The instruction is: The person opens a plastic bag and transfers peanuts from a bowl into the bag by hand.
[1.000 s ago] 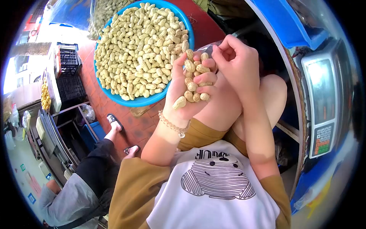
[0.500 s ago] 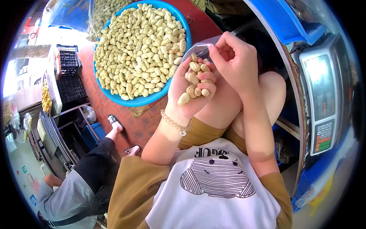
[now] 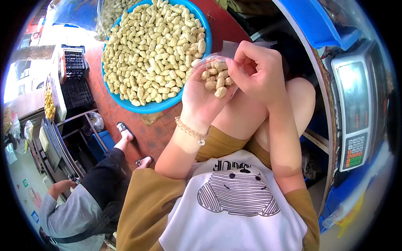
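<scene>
Held palm up, the left hand [image 3: 197, 97] is curved beneath a handful of peanuts [image 3: 218, 78], its fingers mostly hidden behind them. Just beside it, the right hand [image 3: 261, 73] is bent over at the wrist, its thumb and forefinger brought together in a narrow pinch on what appears to be the edge of a clear plastic film [image 3: 212, 57]; the other fingers are curled inward. The handful is set between the two hands, borne by the left palm and placed just beside the right fingertips, with the film spread along its far side; whether every nut is enclosed by the film cannot be told. No single long axis is shared by the nuts: they are turned at mixed angles, and the nearest nut [image 3: 220, 92] is laid slantwise over the palm. Ahead and to the left, a larger heap of peanuts [image 3: 146, 54] is contained in a round blue basin [image 3: 146, 109], to which the left hand is nearer than the right. Pale, ridged shells, many of them waisted in the middle, are seen in both lots, matte and rough against the smooth basin and the thin, glossy film. Around the left wrist, a bracelet [image 3: 190, 132] of small beads is worn, with a clear charm [image 3: 201, 142] hung from it.
</scene>
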### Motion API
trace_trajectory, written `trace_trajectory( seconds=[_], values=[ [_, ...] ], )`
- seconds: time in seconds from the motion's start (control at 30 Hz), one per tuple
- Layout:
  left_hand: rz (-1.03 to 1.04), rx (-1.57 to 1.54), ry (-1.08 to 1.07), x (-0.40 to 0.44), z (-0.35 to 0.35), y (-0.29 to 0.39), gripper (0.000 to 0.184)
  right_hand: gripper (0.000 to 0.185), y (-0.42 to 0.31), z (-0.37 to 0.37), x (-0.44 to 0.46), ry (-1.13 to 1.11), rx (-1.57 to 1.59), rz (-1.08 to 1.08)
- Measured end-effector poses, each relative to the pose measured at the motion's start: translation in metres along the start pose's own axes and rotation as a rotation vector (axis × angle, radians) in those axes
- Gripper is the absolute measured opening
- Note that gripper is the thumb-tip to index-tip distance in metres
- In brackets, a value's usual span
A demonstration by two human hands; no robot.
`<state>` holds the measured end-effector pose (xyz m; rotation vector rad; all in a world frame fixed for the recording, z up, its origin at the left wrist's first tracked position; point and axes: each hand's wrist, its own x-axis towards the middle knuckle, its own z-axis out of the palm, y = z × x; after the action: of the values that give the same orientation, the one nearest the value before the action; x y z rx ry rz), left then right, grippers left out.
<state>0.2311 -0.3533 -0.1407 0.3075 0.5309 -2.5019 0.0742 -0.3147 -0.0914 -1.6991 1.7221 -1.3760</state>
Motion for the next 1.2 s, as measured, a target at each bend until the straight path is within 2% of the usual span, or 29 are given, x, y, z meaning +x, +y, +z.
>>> trace_trajectory(
  seconds=[0.17, 0.37, 0.47, 0.57, 0.77, 0.87, 0.97, 1.03, 1.17, 1.2],
  values=[
    [-0.027, -0.066, -0.049, -0.002, 0.002, -0.002, 0.04, 0.02, 0.001, -0.001, 0.0, 0.011, 0.043, -0.009],
    [0.065, 0.078, 0.033, -0.005, 0.007, -0.007, 0.043, 0.021, 0.002, -0.001, 0.0, 0.023, 0.077, 0.065],
    [0.076, 0.1, -0.043, -0.004, 0.007, -0.01, 0.04, 0.022, 0.001, -0.001, 0.0, 0.051, 0.072, 0.081],
    [0.111, 0.236, 0.015, -0.004, 0.02, -0.016, 0.038, 0.022, 0.001, -0.003, 0.001, 0.089, 0.029, 0.111],
    [0.248, 0.469, 0.163, -0.019, 0.038, -0.023, 0.044, 0.022, 0.005, -0.003, 0.003, 0.163, -0.029, 0.089],
    [0.329, 0.765, 0.075, -0.032, 0.042, -0.028, 0.05, 0.022, 0.004, -0.004, 0.003, 0.184, -0.033, 0.093],
    [0.401, 1.0, 0.033, -0.036, 0.058, -0.038, 0.034, 0.022, 0.003, -0.005, 0.002, 0.189, -0.035, 0.107],
    [0.423, 1.042, -0.143, -0.043, 0.054, -0.03, 0.022, 0.023, 0.004, -0.005, 0.002, 0.199, -0.043, 0.102],
    [0.499, 1.002, -0.494, -0.049, 0.062, -0.036, 0.014, 0.023, 0.004, -0.004, 0.001, 0.215, -0.042, 0.109],
    [0.439, 0.997, -0.548, -0.05, 0.066, -0.034, 0.013, 0.023, 0.004, -0.004, 0.001, 0.211, -0.034, 0.12]
  ],
)
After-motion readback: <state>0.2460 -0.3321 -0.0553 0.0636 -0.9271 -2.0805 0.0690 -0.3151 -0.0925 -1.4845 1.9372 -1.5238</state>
